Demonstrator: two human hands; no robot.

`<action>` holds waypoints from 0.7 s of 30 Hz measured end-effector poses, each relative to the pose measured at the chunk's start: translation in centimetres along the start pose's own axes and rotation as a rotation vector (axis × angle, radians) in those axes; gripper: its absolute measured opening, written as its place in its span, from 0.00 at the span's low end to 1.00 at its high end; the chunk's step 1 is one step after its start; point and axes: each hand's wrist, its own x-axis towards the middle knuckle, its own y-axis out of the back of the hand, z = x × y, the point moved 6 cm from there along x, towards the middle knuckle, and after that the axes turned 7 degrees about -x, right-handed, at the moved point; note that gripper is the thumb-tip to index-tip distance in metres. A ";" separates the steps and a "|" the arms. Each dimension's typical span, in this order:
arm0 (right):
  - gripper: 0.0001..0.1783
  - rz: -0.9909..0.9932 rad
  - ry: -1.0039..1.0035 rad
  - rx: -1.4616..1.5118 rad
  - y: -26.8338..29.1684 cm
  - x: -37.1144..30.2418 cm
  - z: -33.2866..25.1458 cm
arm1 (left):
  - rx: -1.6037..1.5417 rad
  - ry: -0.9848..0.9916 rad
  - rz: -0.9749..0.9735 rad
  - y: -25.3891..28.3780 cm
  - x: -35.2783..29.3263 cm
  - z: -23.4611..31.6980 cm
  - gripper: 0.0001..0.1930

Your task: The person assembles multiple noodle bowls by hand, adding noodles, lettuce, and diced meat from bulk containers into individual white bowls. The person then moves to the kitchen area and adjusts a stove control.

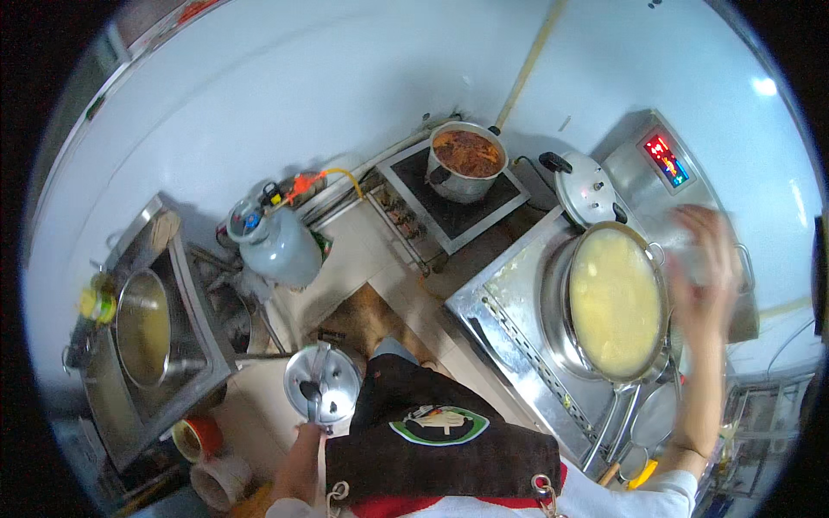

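Note:
My right hand [710, 263] is raised beside a wide round pan [663, 324] full of pale yellow liquid [615, 302]. Its fingers are stretched out and blurred by motion, with nothing visible in them. Down at my left side, my left hand [311, 434] closes at the edge of a round metal lid [344, 380] with dark fittings. The fingers of that hand are partly hidden. Behind the pan a pressure cooker lid [587, 192] with black handles leans near the control panel [665, 160].
A pot of reddish-brown food [466, 164] stands on a cooktop [458, 220] ahead. A grey gas cylinder [281, 250] is on the floor. At left, a deep metal pot [142, 328] sits on a counter, with an orange container [197, 438] nearby. Pan handles [620, 414] project over the steel stove [509, 302].

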 end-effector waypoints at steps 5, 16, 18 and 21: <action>0.16 -0.571 -0.221 0.472 -23.3 -6.3 -2.0 | 0.837 -0.306 0.386 -9.3 2.6 11.9 0.24; 0.13 -0.788 -1.050 1.016 -40.4 -12.2 -13.6 | 1.709 -0.383 0.470 -1.8 15.3 28.4 0.23; 0.13 -0.761 -1.063 0.953 -40.2 -12.6 -13.5 | 1.661 -0.099 0.462 -5.6 15.1 33.1 0.25; 0.12 -0.638 -1.274 0.903 -40.0 -14.9 -11.3 | 1.412 -0.005 0.249 -15.0 14.4 37.6 0.25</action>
